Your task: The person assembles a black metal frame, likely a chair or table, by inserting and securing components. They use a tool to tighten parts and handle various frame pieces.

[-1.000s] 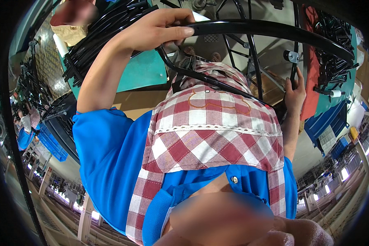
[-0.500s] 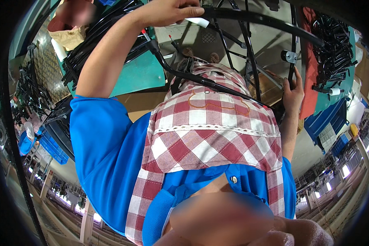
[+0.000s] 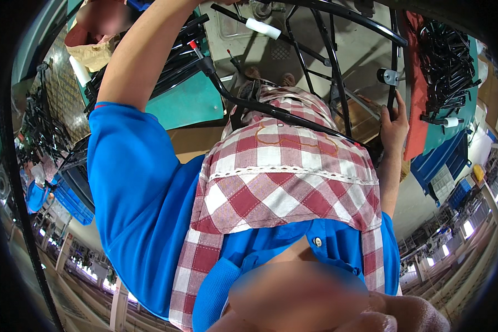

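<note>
Far left: dark racks (image 3: 44, 127) of black metal parts, blue crates (image 3: 74, 191) below them, another person in blue (image 3: 36, 191) small at the rim. Hall floor and roof lights bend along the lower left edge.

Left arm (image 3: 144, 55) goes up and out of the top of the picture; left hand not visible, so cannot tell its fingers. Blue sleeve (image 3: 133, 182) fills the left middle. Behind the arm a green table (image 3: 188, 102) with black tubes (image 3: 177, 50) heaped on it, and a second person (image 3: 102, 19) at the top left.

Centre: red-and-white checked apron (image 3: 282, 188) over the blue shirt. Above it a black tube frame (image 3: 293, 116) crosses in front of the torso and rises to the top edge; a white sleeve (image 3: 263, 27) sits on one of its bars. Grey concrete floor (image 3: 260, 55) shows through the frame.

Right: right hand (image 3: 394, 119) on a vertical bar of the frame, fingers wrapped tight around it, just under a white bracket (image 3: 390, 76). Beyond it an orange-red cloth (image 3: 418, 99), a green bench (image 3: 454, 88) piled with black parts (image 3: 445, 55), blue bins (image 3: 442, 166) below. Bright ceiling lights (image 3: 467, 227) along the lower right rim.
</note>
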Action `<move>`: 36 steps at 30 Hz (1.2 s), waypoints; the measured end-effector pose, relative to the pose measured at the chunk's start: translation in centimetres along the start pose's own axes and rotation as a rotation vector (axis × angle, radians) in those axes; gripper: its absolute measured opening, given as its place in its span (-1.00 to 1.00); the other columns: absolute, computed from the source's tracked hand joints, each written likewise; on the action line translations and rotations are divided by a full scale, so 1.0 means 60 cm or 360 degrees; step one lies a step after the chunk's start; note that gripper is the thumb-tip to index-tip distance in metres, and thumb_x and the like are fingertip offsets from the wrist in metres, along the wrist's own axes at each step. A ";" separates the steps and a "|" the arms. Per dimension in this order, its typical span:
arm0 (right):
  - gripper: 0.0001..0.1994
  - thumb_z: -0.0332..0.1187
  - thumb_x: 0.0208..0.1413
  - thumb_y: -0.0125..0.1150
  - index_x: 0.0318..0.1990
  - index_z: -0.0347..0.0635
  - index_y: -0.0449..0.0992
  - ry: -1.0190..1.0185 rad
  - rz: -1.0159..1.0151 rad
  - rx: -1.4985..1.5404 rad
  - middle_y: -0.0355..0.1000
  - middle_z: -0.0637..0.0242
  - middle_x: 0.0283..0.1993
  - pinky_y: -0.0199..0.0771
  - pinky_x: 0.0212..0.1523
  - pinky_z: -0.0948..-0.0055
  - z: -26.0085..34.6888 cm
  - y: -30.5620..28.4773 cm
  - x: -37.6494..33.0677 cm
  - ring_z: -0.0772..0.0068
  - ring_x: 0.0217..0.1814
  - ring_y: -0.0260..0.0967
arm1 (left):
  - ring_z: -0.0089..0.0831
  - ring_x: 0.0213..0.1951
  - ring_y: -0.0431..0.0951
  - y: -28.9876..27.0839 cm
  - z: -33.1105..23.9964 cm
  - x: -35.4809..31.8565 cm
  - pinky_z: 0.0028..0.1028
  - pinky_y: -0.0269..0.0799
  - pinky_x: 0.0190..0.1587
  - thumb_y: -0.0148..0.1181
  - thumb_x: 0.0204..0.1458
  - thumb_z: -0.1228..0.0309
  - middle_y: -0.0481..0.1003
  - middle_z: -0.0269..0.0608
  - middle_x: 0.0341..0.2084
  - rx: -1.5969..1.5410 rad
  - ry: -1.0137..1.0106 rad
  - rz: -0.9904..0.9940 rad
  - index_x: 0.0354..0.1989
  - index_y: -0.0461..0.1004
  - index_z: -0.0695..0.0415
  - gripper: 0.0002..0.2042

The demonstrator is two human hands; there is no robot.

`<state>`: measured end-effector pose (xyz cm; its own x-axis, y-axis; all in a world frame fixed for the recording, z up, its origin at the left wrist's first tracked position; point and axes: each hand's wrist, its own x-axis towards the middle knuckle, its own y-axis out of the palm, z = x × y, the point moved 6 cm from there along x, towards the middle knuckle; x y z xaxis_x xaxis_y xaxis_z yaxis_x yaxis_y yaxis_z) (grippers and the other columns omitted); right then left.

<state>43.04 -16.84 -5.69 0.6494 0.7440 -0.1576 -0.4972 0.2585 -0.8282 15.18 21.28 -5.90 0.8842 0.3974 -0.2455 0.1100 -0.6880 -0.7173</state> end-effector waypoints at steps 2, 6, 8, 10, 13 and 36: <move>-0.45 -0.45 0.17 0.21 0.33 0.12 0.32 0.0022 0.0011 0.0024 0.31 0.51 -0.52 0.21 -0.44 0.61 -0.001 0.002 0.001 0.71 -0.48 0.17 | -0.04 0.16 0.43 0.004 0.011 0.003 -0.21 0.37 0.17 0.20 0.13 -0.05 0.46 0.05 0.12 0.0065 0.0104 -0.0059 0.19 0.40 0.17 -0.39; -0.46 -0.44 0.17 0.21 0.32 0.11 0.33 0.0024 0.0015 0.0016 0.34 0.50 -0.52 0.21 -0.44 0.60 -0.009 0.004 0.003 0.71 -0.48 0.18 | -0.05 0.07 0.49 0.006 0.004 0.008 -0.22 0.45 0.06 0.25 0.10 0.03 0.50 0.01 0.06 0.0003 0.0152 -0.0097 0.14 0.43 0.16 -0.45; -0.46 -0.44 0.16 0.22 0.32 0.10 0.33 -0.0017 0.0011 0.0028 0.33 0.49 -0.52 0.21 -0.44 0.59 -0.007 0.008 0.007 0.70 -0.49 0.17 | -0.05 -0.03 0.53 0.022 0.005 -0.012 -0.19 0.48 -0.01 0.28 0.07 0.12 0.54 -0.03 -0.05 0.0378 0.0401 -0.0380 0.02 0.52 0.14 -0.57; -0.46 -0.42 0.15 0.23 0.31 0.10 0.34 0.0039 0.0057 -0.0005 0.42 0.36 -0.41 0.32 -0.33 0.51 -0.009 0.009 0.009 0.58 -0.36 0.31 | -0.06 -0.15 0.57 0.033 -0.014 -0.027 -0.14 0.48 -0.09 0.29 0.03 0.22 0.57 -0.10 -0.18 0.0654 0.0685 -0.0669 -0.16 0.61 0.08 -0.74; -0.46 -0.40 0.13 0.26 0.30 0.13 0.34 0.0110 0.0108 -0.0064 0.60 0.13 -0.19 0.53 -0.11 0.36 -0.022 0.009 0.017 0.34 -0.11 0.59 | -0.09 -0.14 0.58 0.036 -0.013 -0.029 -0.16 0.49 -0.11 0.29 0.04 0.21 0.59 -0.15 -0.20 0.0783 0.0760 -0.0771 -0.14 0.62 0.05 -0.73; -0.37 -0.19 0.11 0.33 0.24 -0.31 0.22 0.0167 0.0511 0.0626 0.44 0.29 -0.21 0.44 -0.16 0.48 -0.038 0.062 0.067 0.47 -0.19 0.41 | -0.13 -0.45 0.63 0.060 0.008 0.023 -0.16 0.48 -0.42 0.08 0.12 -0.14 0.60 -0.12 -0.55 0.0855 -0.0081 -0.0165 -0.26 0.59 -0.06 -0.59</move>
<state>45.10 -14.31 -10.60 0.4725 0.7634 -0.4404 -0.8466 0.2542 -0.4677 16.54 19.64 -9.15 0.8565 0.4847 -0.1773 -0.0635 -0.2419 -0.9682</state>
